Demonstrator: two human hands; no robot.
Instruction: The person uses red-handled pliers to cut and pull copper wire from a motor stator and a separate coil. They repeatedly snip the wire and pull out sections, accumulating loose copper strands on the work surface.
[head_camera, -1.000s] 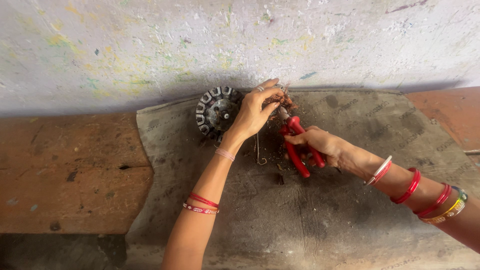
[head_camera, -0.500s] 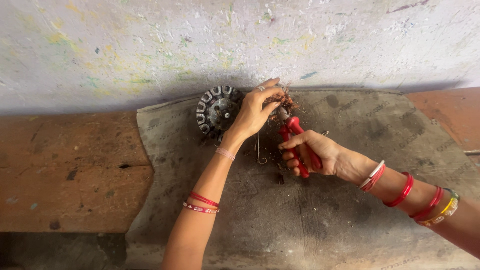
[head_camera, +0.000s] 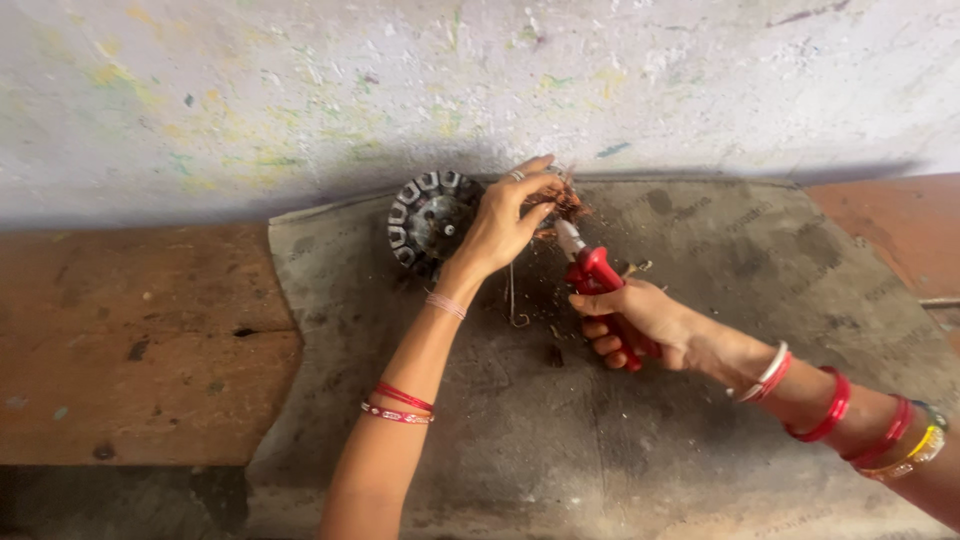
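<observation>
Her left hand (head_camera: 505, 225) pinches copper wire (head_camera: 562, 205) at the motor stator's (head_camera: 428, 217) three o'clock. Her right hand (head_camera: 630, 322) squeezes red-handled pliers (head_camera: 600, 290), nose at the wire.

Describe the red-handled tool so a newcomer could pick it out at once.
Start at the grey mat spread on the floor against the paint-flecked wall. Near its top edge, the left hand pinches a tuft of copper wire beside a round, dark slotted motor core. The pliers sit in the right hand, metal tip toward the wire, the only bright red tool there.
</observation>
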